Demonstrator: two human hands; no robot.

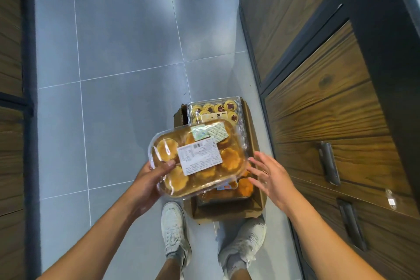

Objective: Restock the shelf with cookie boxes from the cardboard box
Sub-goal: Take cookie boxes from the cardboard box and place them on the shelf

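Now gripping a clear cookie box [197, 157] by its near-left edge with the left hand [150, 179], thumb on the lid, above the cardboard box [227, 211]. Keeping the right hand [270, 177] unclenched, fingers straight and spread, just beside the cookie box's right edge.

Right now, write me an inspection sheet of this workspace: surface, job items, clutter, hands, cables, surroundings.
Surface: grey tiled floor; the cardboard box stands on it, open.
Job's things: clear cookie box lifted above the cardboard box; jam cookie box and orange packs lie inside it.
Clutter: nothing seen.
Hands: left hand grips the clear cookie box's left edge, thumb on the lid; right hand open, fingers spread beside its right edge, contact unclear.
Cables: nothing seen.
Surroundings: wooden cabinet with dark handles on the right; wooden panel on the left; white shoes by the cardboard box.
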